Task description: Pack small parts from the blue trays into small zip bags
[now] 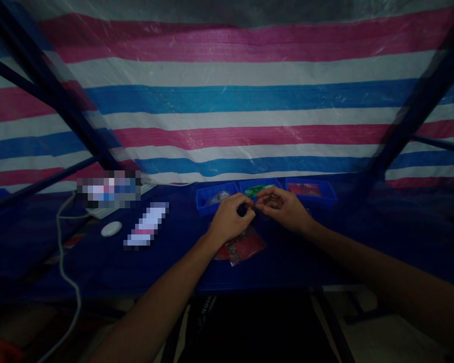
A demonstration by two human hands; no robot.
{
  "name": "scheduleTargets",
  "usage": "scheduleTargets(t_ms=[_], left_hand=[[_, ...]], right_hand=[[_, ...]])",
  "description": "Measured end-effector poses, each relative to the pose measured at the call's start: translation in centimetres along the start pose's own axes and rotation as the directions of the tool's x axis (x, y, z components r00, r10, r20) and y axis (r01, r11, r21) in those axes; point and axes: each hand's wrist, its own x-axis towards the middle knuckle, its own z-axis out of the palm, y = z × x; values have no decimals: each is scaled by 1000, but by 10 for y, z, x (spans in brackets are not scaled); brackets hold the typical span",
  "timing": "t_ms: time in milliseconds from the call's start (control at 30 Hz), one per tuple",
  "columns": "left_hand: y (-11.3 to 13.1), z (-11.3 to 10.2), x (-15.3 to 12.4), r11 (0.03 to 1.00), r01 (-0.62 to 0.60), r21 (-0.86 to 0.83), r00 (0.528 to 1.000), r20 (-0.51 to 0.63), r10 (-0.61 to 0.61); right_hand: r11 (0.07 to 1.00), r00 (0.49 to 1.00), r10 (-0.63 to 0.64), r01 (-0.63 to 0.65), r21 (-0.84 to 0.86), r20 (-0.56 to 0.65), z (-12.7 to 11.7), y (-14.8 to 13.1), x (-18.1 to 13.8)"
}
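My left hand and my right hand meet fingertip to fingertip above the blue table. Both have their fingers curled into a pinch; whatever lies between the tips is too small or dark to name. Under and in front of my left hand lie clear plastic bags with red contents, partly covered by the hand. Just behind the hands stand a blue bin with clear bags, another blue bin with green-and-white packets, and a third blue bin holding red packets.
On the left lie a round white object, a blurred-out phone-like slab and a blurred item on a white base. A white cable hangs over the table's left side. Dark frame posts and striped sheeting enclose the back.
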Motion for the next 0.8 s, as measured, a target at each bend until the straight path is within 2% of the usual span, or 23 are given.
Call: scheduleTargets(t_ms=[267,400,533,667,800], left_hand=[[-4,-1,1,999,41,-34,999,-19,-42],[-4,-3,1,997,57,-53,998,-23,-59],[-5,-2,-1,982,156,-106,987,63,-149],[-7,1,-2,933,201,-300,977,129,-169],[-9,3,0,849,217,-482,976,102,-191]], right_hand=[[1000,1000,18,-18,-4,21,-3,2,1],[999,1000,1,-1,-35,-9,-6,4,2],[996,998,-34,30,-83,-50,-8,3,3],[962,991,-128,112,-249,-48,-10,-2,1],[846,966,-255,241,-476,36,-11,-6,-1]])
